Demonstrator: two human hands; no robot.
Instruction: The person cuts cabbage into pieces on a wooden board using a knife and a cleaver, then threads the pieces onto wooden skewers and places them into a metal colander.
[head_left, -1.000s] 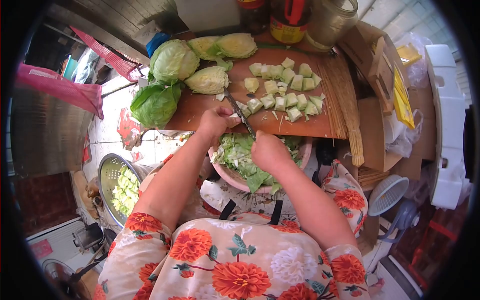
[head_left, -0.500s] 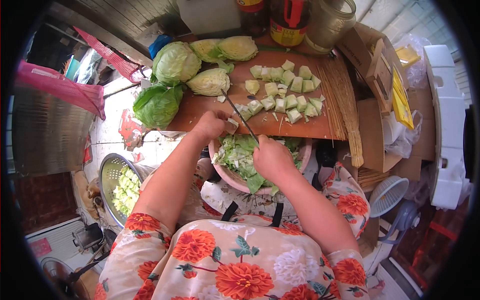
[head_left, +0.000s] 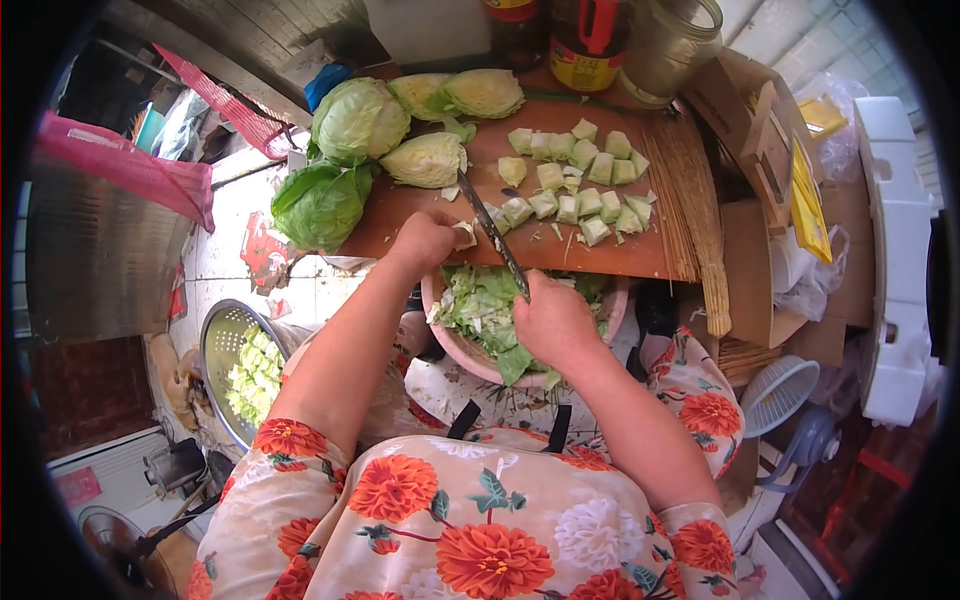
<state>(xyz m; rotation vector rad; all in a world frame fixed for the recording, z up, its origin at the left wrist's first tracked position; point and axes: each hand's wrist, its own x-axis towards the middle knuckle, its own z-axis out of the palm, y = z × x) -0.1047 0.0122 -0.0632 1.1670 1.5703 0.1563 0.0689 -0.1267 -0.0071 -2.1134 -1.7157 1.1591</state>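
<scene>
Wrapped round the handle of a dark-bladed knife (head_left: 492, 230) is my right hand (head_left: 555, 318), near the front edge of the wooden board (head_left: 640, 260). The blade slants up and left across the board. My left hand (head_left: 428, 240) pinches a small pale cabbage chunk (head_left: 464, 236) just left of the blade. Several pale green chunks (head_left: 567, 209) lie in rough rows to the right. A cut cabbage piece (head_left: 425, 160) rests beyond the knife tip, beside two whole cabbages (head_left: 358, 120). Below the board's edge, a pink basin (head_left: 468, 366) holds leaves and scraps.
A metal colander (head_left: 213, 350) with chopped cabbage stands on the floor at left. Bottles (head_left: 588, 65) and a glass jar (head_left: 672, 50) line the back. A straw brush (head_left: 690, 200) lies at the board's right end, near a cardboard box (head_left: 740, 110).
The knife has turned, showing more of its blade face, and stands slightly away from the left hand's chunk. Both hands stay near the board's front edge; the whole view has shifted a little.
</scene>
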